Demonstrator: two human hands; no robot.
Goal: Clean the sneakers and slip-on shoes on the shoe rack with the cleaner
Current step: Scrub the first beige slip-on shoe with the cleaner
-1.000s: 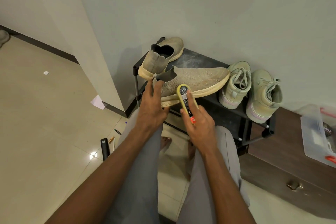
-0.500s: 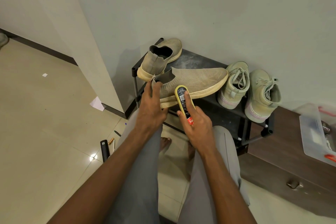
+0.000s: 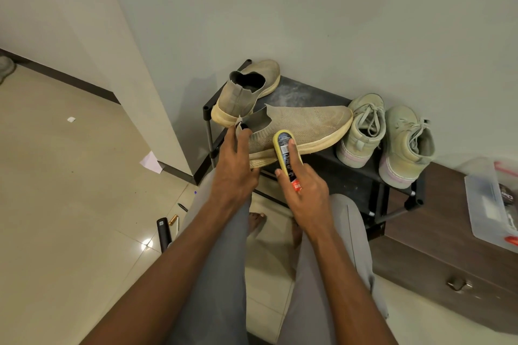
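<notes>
- Currently the cleaning of one slip-on shoe [image 3: 302, 126] is in hand; it lies on its side at the shoe rack's [image 3: 311, 92] front edge.
- Left hand [image 3: 234, 168] grips its heel, steadying it.
- Right hand [image 3: 304, 190] holds the cleaner [image 3: 286, 157], forefinger along its back, pressing it on the shoe's side just above the sole.
- Next, I judge, comes stroking toward the toe; the other slip-on [image 3: 246, 89] and both sneakers [image 3: 386, 134] wait.

Dim warm indoor light; glare spot on floor tile [image 3: 146, 244]; wide-angle edge distortion.
</notes>
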